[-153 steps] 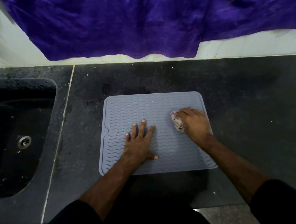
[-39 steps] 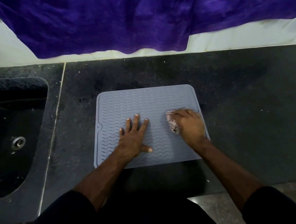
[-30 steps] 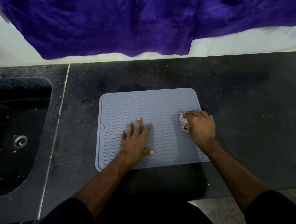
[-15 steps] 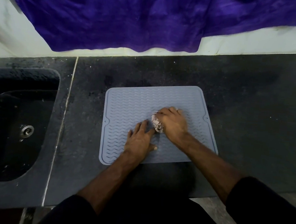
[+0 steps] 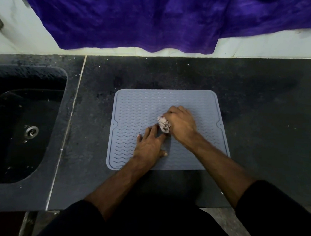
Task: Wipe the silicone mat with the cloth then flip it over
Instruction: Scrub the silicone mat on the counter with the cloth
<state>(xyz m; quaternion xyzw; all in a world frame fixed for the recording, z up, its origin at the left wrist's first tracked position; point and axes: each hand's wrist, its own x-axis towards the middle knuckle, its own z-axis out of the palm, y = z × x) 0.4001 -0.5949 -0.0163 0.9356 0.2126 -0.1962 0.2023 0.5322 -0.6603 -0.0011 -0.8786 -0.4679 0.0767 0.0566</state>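
- Silicone mat (image 5: 133, 114), grey with a wavy ribbed face, lies flat on the dark worktop (image 5: 262, 110), its near edge close to the worktop's front edge.
- Bare worktop lies open to the mat's right and behind it, up to the white wall; a narrower strip separates its left edge from the seam (image 5: 72, 108) beside the sink (image 5: 21, 127).
- Right hand (image 5: 182, 123) has its fingers closed around the bunched cloth (image 5: 163, 125), pressing it onto the mat near the centre.
- Left hand (image 5: 149, 147) rests palm-down on the mat, fingers open and spread, their tips touching or just beside the cloth.
- Purple fabric (image 5: 139, 19) hangs on the wall, its hem above the back of the worktop, well apart from the mat.
- All four rounded corners of the mat lie flat, none lifted.
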